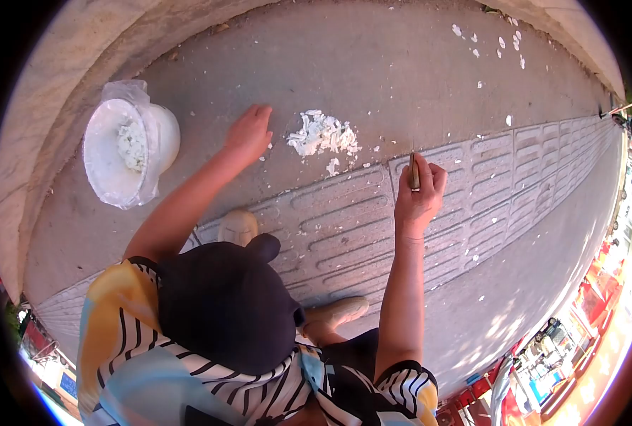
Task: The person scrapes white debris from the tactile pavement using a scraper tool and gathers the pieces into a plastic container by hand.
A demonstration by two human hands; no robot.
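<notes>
My left hand (250, 133) is over the grey pavement, between the bucket and the pile, its fingers curled together; whatever they hold, if anything, is too small to make out. My right hand (420, 190) grips a short tool with a wooden-looking handle (414, 175), its narrow end pointing away from me. A heap of white flakes (323, 135) lies on the ground between my hands, apart from both. At the left, a white bucket (165, 138) lined with a clear plastic bag holds more white bits (132, 145).
A curved stone edge (60, 92) borders the pavement. Ribbed paving tiles (337, 213) run below my hands. My shoes (338, 311) stand near the tiles. White flakes (509, 121) are scattered at the right and upper right. Red and white objects appear at the far lower right.
</notes>
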